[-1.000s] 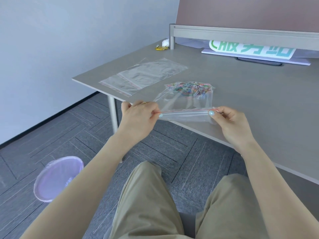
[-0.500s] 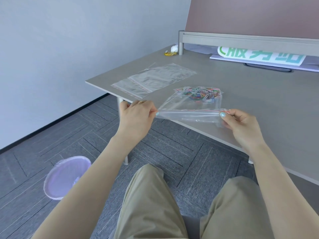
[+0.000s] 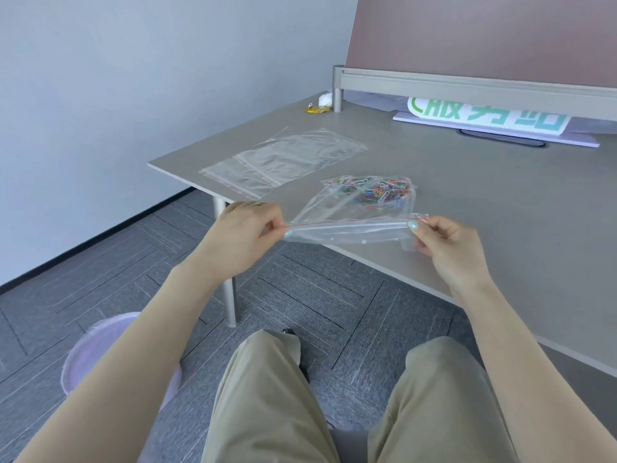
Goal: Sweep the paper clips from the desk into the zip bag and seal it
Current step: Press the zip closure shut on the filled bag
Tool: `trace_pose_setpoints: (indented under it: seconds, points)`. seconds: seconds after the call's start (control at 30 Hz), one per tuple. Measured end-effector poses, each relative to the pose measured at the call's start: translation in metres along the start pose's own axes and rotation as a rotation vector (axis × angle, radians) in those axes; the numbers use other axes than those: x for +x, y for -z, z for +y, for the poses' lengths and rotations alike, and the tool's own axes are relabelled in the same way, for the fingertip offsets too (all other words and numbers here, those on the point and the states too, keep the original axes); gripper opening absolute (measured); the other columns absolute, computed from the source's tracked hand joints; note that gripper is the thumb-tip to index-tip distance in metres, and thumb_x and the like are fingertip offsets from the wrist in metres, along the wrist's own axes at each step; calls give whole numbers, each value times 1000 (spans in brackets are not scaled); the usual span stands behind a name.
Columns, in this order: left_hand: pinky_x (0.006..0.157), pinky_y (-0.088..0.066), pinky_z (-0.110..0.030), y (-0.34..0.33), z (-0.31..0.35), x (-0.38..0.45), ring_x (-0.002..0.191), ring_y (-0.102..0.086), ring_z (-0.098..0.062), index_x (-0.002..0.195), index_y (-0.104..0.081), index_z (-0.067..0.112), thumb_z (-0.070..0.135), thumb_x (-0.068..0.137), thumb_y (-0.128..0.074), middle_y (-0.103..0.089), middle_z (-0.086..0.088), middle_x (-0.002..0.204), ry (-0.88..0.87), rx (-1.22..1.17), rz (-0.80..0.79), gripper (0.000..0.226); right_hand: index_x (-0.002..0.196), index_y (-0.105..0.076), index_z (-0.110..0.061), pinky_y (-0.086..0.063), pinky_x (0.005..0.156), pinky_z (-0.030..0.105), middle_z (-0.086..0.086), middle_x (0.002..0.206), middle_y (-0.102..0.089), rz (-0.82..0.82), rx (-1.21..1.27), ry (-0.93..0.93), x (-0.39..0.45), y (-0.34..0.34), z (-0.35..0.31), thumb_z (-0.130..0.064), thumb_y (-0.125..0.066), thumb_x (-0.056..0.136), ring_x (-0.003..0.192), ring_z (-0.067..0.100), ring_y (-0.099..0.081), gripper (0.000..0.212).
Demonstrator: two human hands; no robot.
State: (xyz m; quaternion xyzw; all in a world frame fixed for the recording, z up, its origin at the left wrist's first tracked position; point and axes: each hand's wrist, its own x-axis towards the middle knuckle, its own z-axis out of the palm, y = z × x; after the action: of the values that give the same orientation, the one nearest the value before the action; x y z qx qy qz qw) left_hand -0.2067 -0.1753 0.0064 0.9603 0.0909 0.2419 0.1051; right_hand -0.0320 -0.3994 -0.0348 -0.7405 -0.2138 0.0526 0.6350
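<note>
A clear zip bag with a red zip line lies over the near edge of the grey desk. Many coloured paper clips are heaped inside its far end, which rests on the desk. My left hand pinches the left end of the zip strip and my right hand pinches the right end. The strip is stretched taut between them, slightly above the desk edge.
A second, flat zip bag lies on the desk's left part. A white sign with green letters and a partition rail stand at the back. A small yellow item sits in the far corner. A lilac bin stands on the floor left of my knees.
The view has shifted, so the desk sits further right and lower. My hands keep their pinch on the zip strip's two ends, and the bag stays stretched between them.
</note>
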Motion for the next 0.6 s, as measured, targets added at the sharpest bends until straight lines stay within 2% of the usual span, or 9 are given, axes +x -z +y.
trace_pose_setpoints:
  seconds: [0.07, 0.17, 0.23, 0.33, 0.4, 0.47, 0.5, 0.57, 0.6]
  points:
    - [69, -34, -25, 2, -5, 6, 73, -50, -21, 73, -55, 16, 13, 85, -57, -54, 6, 71, 34, -157, -63, 13, 69, -67, -26, -46, 83, 30, -16, 52, -60, 1, 0, -5, 9, -2, -4, -28, -65, 82, 64, 2, -53, 13]
    - [61, -32, -3, 6, -10, 13, 74, -50, -9, 77, -56, 20, 14, 87, -54, -56, 17, 80, 169, -287, -91, 12, 74, -69, -19, -40, 74, 23, -15, 48, -58, 0, 40, -20, 27, -4, -13, -28, -68, 80, 58, 0, -48, 12]
    - [56, -31, -2, 11, -13, 19, 71, -51, -4, 79, -58, 17, 14, 87, -54, -58, 15, 82, 198, -315, -72, 9, 66, -67, -20, -40, 75, 25, -16, 48, -58, -2, 63, -10, 38, -3, -21, -28, -70, 78, 60, 3, -49, 15]
    - [49, -31, -3, 19, -13, 30, 54, -45, 11, 75, -58, 12, 16, 86, -57, -59, 9, 81, 231, -328, -21, 12, 61, -64, -21, -41, 76, 24, -17, 48, -59, -28, 72, 36, 52, -1, -31, -27, -70, 78, 64, 5, -50, 19]
    - [56, -30, 0, 21, -12, 37, 57, -46, 13, 73, -58, 12, 21, 84, -59, -60, 9, 79, 255, -370, 22, 14, 62, -62, -21, -40, 68, 19, -16, 45, -57, -28, 107, 54, 59, 2, -40, -25, -68, 80, 55, 1, -49, 20]
    - [79, -32, -8, 18, -13, 47, 80, -50, 15, 84, -59, 19, 36, 80, -62, -62, 10, 90, 252, -488, -6, 18, 57, -58, -22, -38, 59, 20, -13, 42, -52, 10, 169, 39, 72, 5, -47, -23, -65, 81, 49, 5, -45, 26]
    - [91, -32, -18, 16, -12, 51, 100, -49, 9, 99, -55, 23, 48, 77, -61, -60, 9, 108, 254, -518, -99, 33, 55, -55, -22, -37, 57, 23, -12, 42, -50, 31, 208, 10, 80, 6, -51, -22, -64, 81, 49, 9, -43, 28]
    - [105, -25, -37, 1, -9, 61, 131, -30, -12, 132, -26, 30, 64, 72, -52, -33, 5, 144, 285, -491, -348, 73, 56, -52, -22, -34, 56, 26, -9, 48, -50, 55, 276, -92, 101, 6, -56, -22, -64, 81, 53, 13, -40, 27]
    - [108, -21, -41, -9, -8, 67, 135, -21, -17, 138, -10, 31, 65, 72, -50, -19, 5, 151, 314, -483, -419, 84, 59, -51, -22, -32, 56, 26, -8, 49, -52, 42, 307, -143, 111, 5, -56, -23, -64, 81, 54, 13, -40, 26]
